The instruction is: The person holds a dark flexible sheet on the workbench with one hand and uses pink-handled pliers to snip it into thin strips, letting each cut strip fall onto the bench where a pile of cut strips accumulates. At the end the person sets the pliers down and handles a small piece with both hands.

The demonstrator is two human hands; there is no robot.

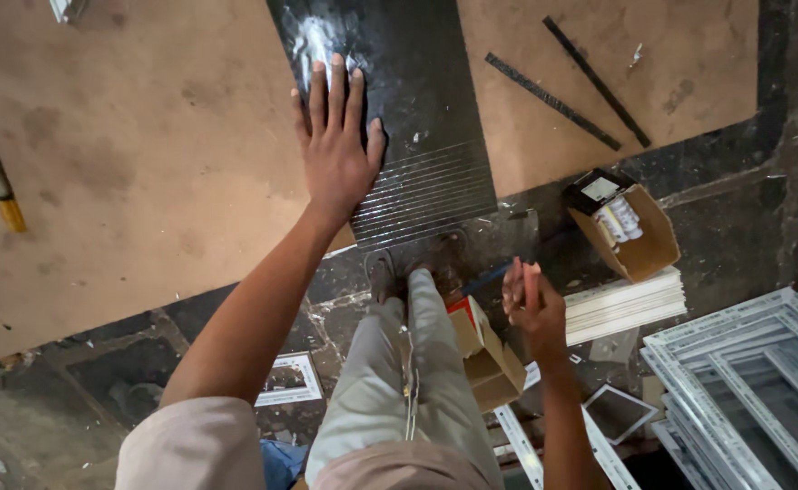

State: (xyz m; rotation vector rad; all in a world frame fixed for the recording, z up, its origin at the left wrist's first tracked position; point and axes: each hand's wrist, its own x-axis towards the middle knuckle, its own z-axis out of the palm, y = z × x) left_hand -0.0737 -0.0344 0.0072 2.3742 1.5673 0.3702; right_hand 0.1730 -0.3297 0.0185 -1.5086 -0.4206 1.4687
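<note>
Dark ribbed panel (417, 118), long axis running up the frame: I see my left hand (335, 145) flat on it, fingers spread; my right hand (531, 304), lower right, pinches a blue pen (490, 277).

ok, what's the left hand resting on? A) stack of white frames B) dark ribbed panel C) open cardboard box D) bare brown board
B: the left hand lies flat, fingers spread, on the dark ribbed panel that sits on the brown board; the open cardboard box and the white frames lie off to the right, apart from it.
</note>
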